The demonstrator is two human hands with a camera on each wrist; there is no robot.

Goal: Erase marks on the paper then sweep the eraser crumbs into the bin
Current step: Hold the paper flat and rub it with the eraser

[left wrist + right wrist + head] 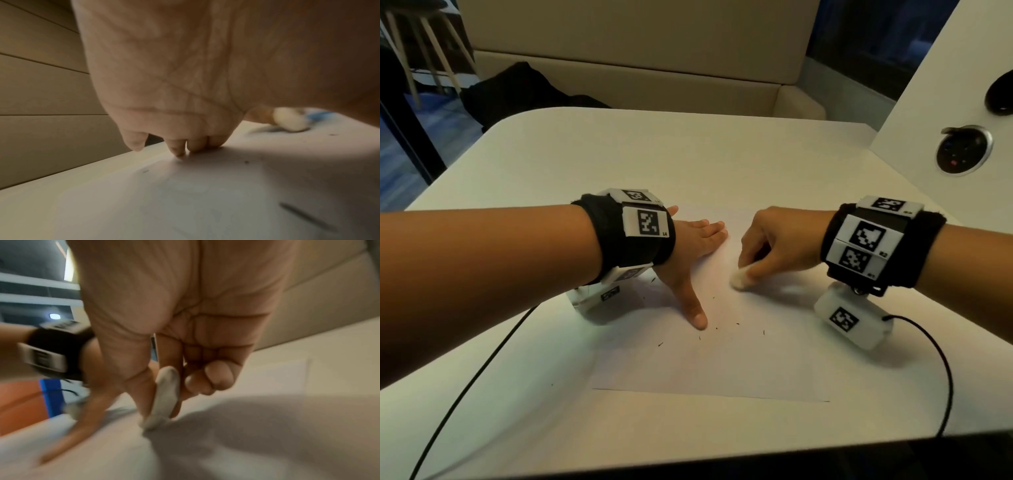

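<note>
A white sheet of paper (722, 363) lies on the white table (619, 150). My left hand (693, 251) lies flat on the paper's left part, fingers straight and thumb spread toward me. My right hand (767, 246) pinches a small white eraser (739, 278) between thumb and fingers and presses its tip on the paper. The right wrist view shows the eraser (164, 395) held upright in the pinch. Several dark eraser crumbs (717, 329) lie scattered on the paper near my left thumb. No bin shows in any view.
A black cable (482, 363) runs over the table at the left, another black cable (941, 363) loops at the right. A white panel with a round socket (964, 150) stands at the right. A beige bench (619, 68) with a dark cloth (524, 92) sits behind the table.
</note>
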